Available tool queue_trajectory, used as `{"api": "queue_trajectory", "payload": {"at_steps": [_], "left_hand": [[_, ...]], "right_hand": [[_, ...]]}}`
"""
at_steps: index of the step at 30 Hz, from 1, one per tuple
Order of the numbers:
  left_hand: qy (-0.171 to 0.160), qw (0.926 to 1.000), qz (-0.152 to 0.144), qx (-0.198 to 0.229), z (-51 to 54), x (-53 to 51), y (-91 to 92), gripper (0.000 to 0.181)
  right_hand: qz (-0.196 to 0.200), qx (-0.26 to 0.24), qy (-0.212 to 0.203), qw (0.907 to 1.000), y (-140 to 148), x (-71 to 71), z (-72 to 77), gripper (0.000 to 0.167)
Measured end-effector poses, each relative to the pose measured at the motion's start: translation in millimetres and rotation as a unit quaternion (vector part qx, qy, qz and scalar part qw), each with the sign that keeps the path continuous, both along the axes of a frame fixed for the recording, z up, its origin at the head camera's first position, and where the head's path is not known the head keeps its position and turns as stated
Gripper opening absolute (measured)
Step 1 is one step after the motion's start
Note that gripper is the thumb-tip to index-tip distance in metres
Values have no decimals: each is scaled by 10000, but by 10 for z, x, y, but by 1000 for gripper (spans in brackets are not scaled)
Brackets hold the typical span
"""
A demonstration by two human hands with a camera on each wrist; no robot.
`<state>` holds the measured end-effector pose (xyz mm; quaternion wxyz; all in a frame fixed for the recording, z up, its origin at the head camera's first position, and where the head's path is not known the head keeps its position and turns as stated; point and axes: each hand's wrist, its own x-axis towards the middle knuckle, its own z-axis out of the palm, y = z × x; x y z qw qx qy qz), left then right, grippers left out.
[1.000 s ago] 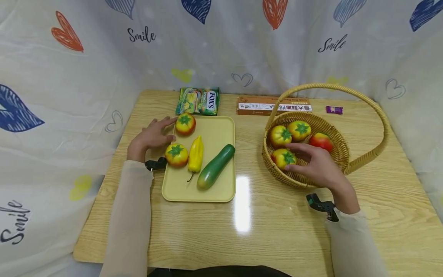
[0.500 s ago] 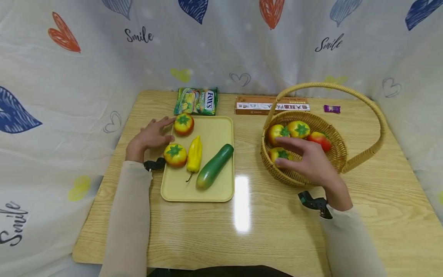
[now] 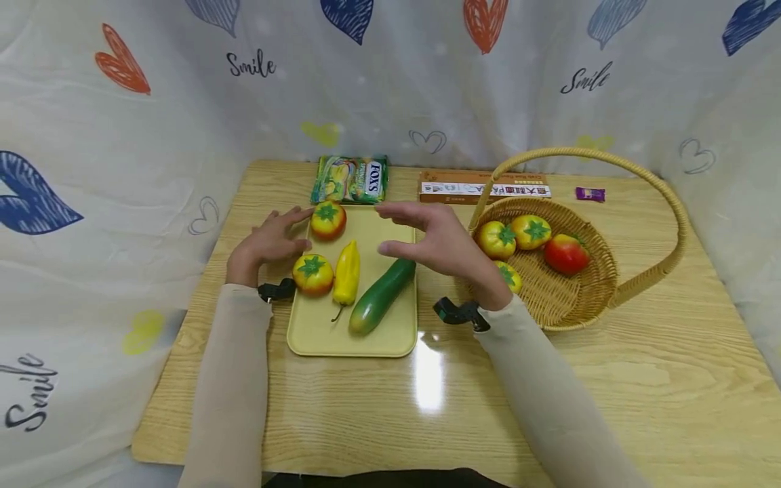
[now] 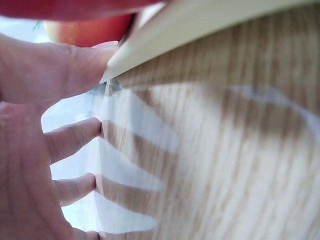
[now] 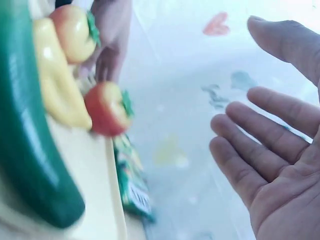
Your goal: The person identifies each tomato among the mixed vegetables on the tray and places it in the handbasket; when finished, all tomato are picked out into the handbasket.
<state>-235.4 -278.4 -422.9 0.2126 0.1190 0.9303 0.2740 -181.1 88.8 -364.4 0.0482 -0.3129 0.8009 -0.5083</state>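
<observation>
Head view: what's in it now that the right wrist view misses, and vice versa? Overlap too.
Only head: the basket with three tomatoes and a red fruit, the brown box behind it, and the purple packet.

Only right wrist: the palm side of the right grip, fingers spread; head sees its back and thumb side.

Both: the tray, its two tomatoes, pepper, cucumber, the green packet, the curtain and the left grip, partly hidden in right wrist.
</observation>
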Motion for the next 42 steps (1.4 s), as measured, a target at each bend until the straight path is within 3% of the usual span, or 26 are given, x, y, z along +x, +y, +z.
{"api": "queue_trajectory", "payload": {"at_steps": [8,14,20,24,29,38,42], "left_hand": [[20,10000,6,-73,-11,-25,58,78],[32,9999,-1,-108,-18,-47,66,77],[-36,10000,-26,-87,18,-25,93,77],[-49,10000,-23,-58,18,-11,114,77],[-4,10000,3,-91,16,-5,96,77],[-38,9999,58,-112,35,3,48,77],[-49,9999,94,-137,43,10,23,78]], "right_hand": [[479,123,2,9988,-544,-493,-43,62],[753,337,2,9966,-810,-828,-220,61],[861,833,-372,9921,-976,-1068,-438,65],[897,1394,-557,9846,-996,-1109,-506,69],[767,1963,-157,9774,-998,-1102,-499,72],[656,1886,-227,9796,-1063,-1081,-592,64],[537,1671,-210,9842,-1061,-1000,-554,61]]}}
